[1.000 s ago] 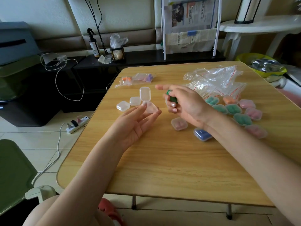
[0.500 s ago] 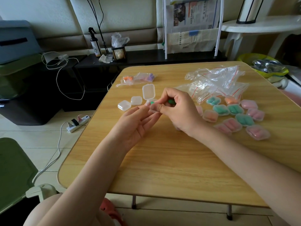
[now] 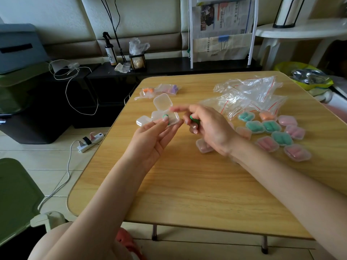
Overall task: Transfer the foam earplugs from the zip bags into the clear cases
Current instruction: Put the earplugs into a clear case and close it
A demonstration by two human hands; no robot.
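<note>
a: what's nearest?

b: the left hand [image 3: 152, 136], palm up over the bench [image 3: 187, 184], fingers curled round an open clear case [image 3: 165, 117] with one green earplug [image 3: 166, 117] in it, the thumb pressing on that plug. the lid stands up behind it.

a: and the other hand?

b: the right hand [image 3: 210, 126] is just beside it, index finger stretched toward the case, the other fingers curled on a second green earplug [image 3: 194, 121].

a: the rest of the containers?

b: to the right, shut filled cases [image 3: 281, 136] lie in a cluster: pink, green and one orange. one pink case [image 3: 203, 146] sits partly under the right wrist. two empty shut cases [image 3: 143, 121] lie just beyond the left fingers. farther back, a heap of empty zip bags [image 3: 249, 94] on the right, and on the left two full zip bags [image 3: 159, 91], one with orange plugs, one with purple.

a: the room?

b: tiled floor with a power strip [image 3: 90, 142] and white cable on the left, a low black shelf behind with a spray bottle [image 3: 110, 51], and a white rack holding newspaper [image 3: 223, 21].

a: anything unclear?

b: the plug in the right hand is mostly hidden by fingers, and i cannot tell the exact count of cases behind that wrist.
</note>
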